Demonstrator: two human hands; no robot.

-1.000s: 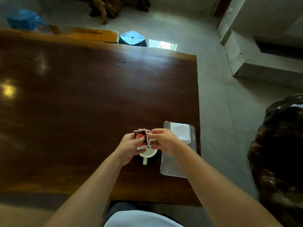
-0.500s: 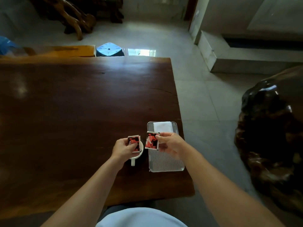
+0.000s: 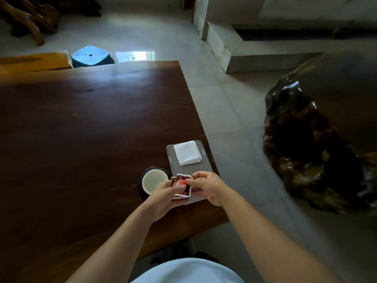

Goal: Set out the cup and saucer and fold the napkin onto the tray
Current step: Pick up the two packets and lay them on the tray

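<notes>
A white cup (image 3: 154, 180) stands on a dark saucer (image 3: 141, 183) on the wooden table (image 3: 81, 139), just left of a ribbed metal tray (image 3: 205, 164). A folded white napkin (image 3: 187, 152) lies on the tray's far half. Over the tray's near end, my left hand (image 3: 163, 198) and my right hand (image 3: 206, 185) both pinch small red-and-black packets (image 3: 182, 185), held together between the fingers. The tray's near edge is hidden by my hands.
The table's right edge runs just past the tray, with tiled floor beyond. A large dark glossy carved piece (image 3: 318, 144) stands on the floor at right. A blue stool (image 3: 90, 56) and a yellow bench (image 3: 32, 61) sit beyond the table's far edge.
The two packet halves were apart half a second ago, one over the cup and one over the tray; now both hands have brought them together over the tray's near end, uncovering the cup.
</notes>
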